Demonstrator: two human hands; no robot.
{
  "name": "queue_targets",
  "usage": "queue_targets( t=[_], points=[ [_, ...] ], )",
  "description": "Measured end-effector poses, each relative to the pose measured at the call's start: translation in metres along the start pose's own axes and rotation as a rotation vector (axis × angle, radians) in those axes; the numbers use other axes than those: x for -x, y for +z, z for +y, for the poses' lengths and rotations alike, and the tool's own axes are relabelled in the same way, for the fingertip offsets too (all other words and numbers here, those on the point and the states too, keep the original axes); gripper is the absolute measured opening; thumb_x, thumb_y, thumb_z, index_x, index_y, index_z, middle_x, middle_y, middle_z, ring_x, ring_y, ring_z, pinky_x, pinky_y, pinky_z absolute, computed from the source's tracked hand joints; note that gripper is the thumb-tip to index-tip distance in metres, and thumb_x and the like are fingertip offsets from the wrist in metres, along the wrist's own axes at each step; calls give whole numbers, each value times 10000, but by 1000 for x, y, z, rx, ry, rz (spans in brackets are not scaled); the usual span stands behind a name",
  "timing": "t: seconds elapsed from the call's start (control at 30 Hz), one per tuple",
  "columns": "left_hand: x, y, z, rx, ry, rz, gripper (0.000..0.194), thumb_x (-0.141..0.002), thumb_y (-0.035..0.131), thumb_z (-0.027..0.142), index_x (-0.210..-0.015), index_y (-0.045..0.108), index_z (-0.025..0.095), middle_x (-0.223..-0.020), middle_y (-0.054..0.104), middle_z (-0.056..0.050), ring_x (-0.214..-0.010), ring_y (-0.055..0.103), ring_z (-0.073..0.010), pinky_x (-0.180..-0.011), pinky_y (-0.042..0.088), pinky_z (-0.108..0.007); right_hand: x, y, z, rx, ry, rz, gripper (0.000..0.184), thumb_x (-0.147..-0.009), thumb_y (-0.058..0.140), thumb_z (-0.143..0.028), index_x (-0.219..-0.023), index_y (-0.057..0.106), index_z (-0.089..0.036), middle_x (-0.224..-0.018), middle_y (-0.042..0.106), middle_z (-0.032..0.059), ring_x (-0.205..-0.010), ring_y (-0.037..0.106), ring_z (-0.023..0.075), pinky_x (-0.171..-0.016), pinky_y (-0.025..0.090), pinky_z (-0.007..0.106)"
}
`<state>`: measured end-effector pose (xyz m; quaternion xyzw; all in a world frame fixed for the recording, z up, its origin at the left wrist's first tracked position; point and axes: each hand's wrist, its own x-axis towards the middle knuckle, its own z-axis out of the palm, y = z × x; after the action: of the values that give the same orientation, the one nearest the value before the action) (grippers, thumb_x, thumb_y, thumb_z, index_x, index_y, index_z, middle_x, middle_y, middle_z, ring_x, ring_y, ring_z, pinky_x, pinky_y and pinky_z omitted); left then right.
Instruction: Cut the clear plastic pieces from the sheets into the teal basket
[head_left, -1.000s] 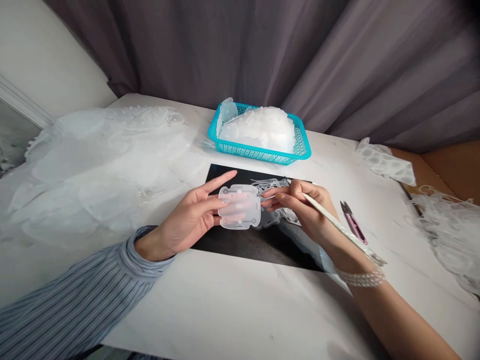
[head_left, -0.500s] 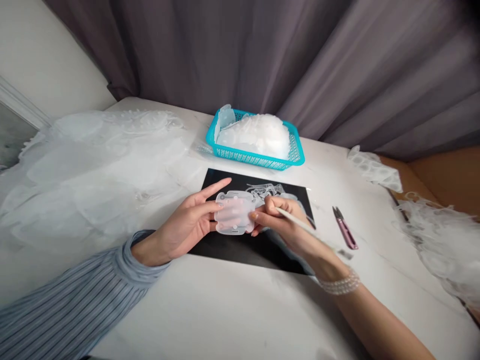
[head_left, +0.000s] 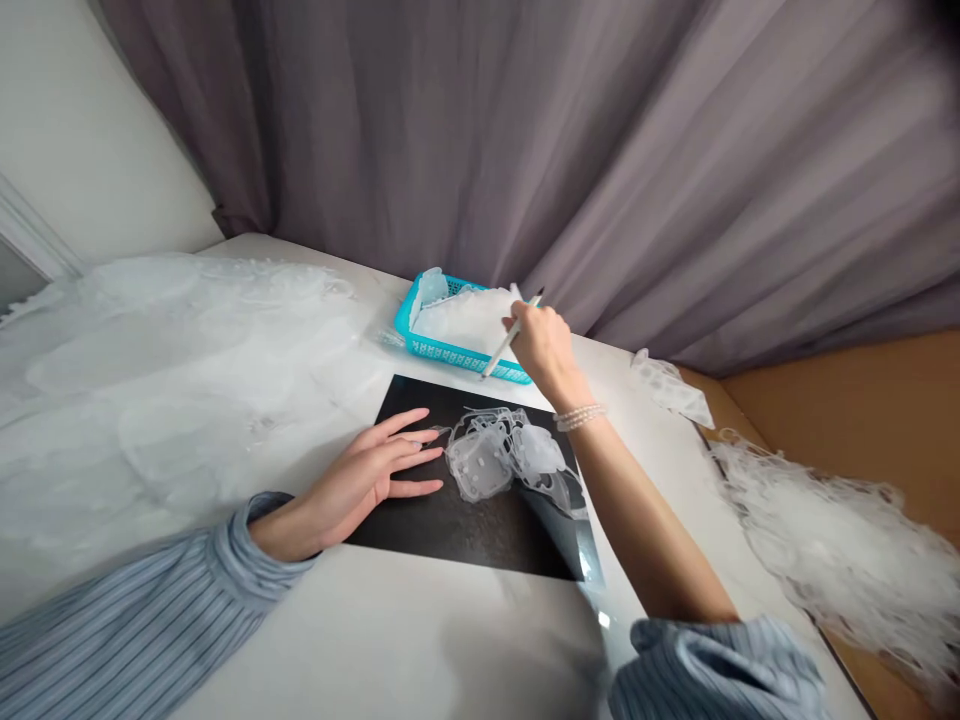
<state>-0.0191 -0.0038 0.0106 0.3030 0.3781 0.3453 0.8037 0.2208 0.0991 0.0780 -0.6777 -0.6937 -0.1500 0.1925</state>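
My left hand (head_left: 367, 475) rests over the left part of a black mat (head_left: 465, 545), fingers spread and holding nothing. Its fingertips are close to a clear plastic piece (head_left: 484, 462) with thin frame strips, lying on the mat. Beside that is a second frosted piece (head_left: 538, 450), also among loose strips. My right hand (head_left: 544, 345) is closed around a slim white pen-like tool (head_left: 501, 350) above the right end of a turquoise basket (head_left: 457, 356). A small white edge shows by its fingers; whether the hand holds it too, I cannot tell. White plastic pieces (head_left: 461, 318) are heaped in the basket.
A large heap of translucent plastic sheets (head_left: 172, 380) covers the table's left side. Plastic strips (head_left: 840, 540) pile up at the right by a brown box (head_left: 862, 400). A perforated plastic sheet (head_left: 671, 388) lies at the back right. A grey curtain (head_left: 450, 130) hangs behind.
My right hand has moved from the mat up to the basket, still with the pen-like tool. My left hand has let go of the frosted plastic piece. The view has shifted.
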Motion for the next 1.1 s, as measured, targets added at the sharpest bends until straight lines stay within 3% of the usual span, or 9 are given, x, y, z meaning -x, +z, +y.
queue_targets(
  t=[0.1, 0.2, 0.37, 0.43, 0.63, 0.8, 0.9, 0.97, 1.1],
  points=[
    [5, 7, 1, -9, -42, 47, 515, -898, 579, 163, -1402, 472, 172, -1455, 487, -192, -1295, 528, -342, -964, 557, -496, 12, -2, -1, -62, -8, -6, 198, -913, 496, -240, -729, 546, -189, -645, 586, 57, -581, 476, 161, -578, 277, 312],
    [12, 15, 3, 9, -119, 68, 512, -882, 597, 163, -1378, 478, 132, -1416, 514, -220, -1236, 582, -334, -920, 590, -450, 49, -17, 12, -260, 14, -60, 305, -911, 516, -329, -639, 453, -207, -585, 520, 13, -570, 422, 141, -603, 310, 304],
    [14, 26, -1, 25, -168, 92, 547, -864, 607, 109, -1386, 444, 129, -1368, 556, -213, -1150, 645, -286, -833, 623, -355, 110, -17, 36, -667, 179, -490, 388, -764, 645, -381, -581, 344, -219, -527, 386, -53, -555, 330, 110, -543, 299, 259],
    [10, 30, -4, 9, -166, 120, 538, -870, 601, 113, -1384, 443, 124, -1328, 582, -213, -1107, 665, -263, -802, 622, -324, 124, -10, 35, -779, 228, -569, 375, -727, 660, -372, -612, 336, -223, -551, 402, -59, -553, 337, 102, -524, 305, 245],
    [-2, 33, -11, -106, -131, 157, 484, -787, 719, 119, -1253, 588, 131, -1094, 671, -130, -849, 642, -135, -598, 518, -176, 135, -2, 23, -980, 270, -596, 346, -741, 648, -309, -676, 318, -230, -570, 438, -66, -546, 400, 99, -518, 338, 233],
    [-5, 29, -20, -322, -49, 0, 240, -772, 758, 233, -986, 724, 129, -809, 610, -33, -582, 401, -57, -428, 257, -163, 140, -3, 20, -1125, 328, -654, 321, -744, 667, -306, -687, 362, -224, -623, 573, -38, -579, 509, 118, -552, 410, 250],
    [-4, 28, -21, -472, -24, 22, 221, -776, 749, 322, -902, 741, 141, -696, 554, 7, -518, 292, -48, -432, 181, -189, 144, -9, 15, -1163, 349, -668, 338, -734, 681, -318, -662, 364, -225, -642, 620, -15, -581, 541, 128, -543, 427, 258],
    [-4, 28, -19, -528, 4, 79, 245, -791, 730, 374, -912, 745, 162, -728, 596, -6, -539, 342, -62, -449, 206, -189, 147, -16, 9, -1226, 353, -675, 367, -730, 699, -322, -651, 353, -227, -673, 641, -5, -600, 572, 133, -574, 465, 276],
    [-4, 26, -11, -518, 123, 93, 272, -835, 688, 396, -988, 748, 179, -907, 707, -57, -768, 564, -140, -612, 408, -203, 150, -28, 1, -1306, 345, -724, 391, -774, 702, -374, -669, 354, -231, -760, 678, 23, -693, 670, 180, -677, 544, 345]
  ],
)
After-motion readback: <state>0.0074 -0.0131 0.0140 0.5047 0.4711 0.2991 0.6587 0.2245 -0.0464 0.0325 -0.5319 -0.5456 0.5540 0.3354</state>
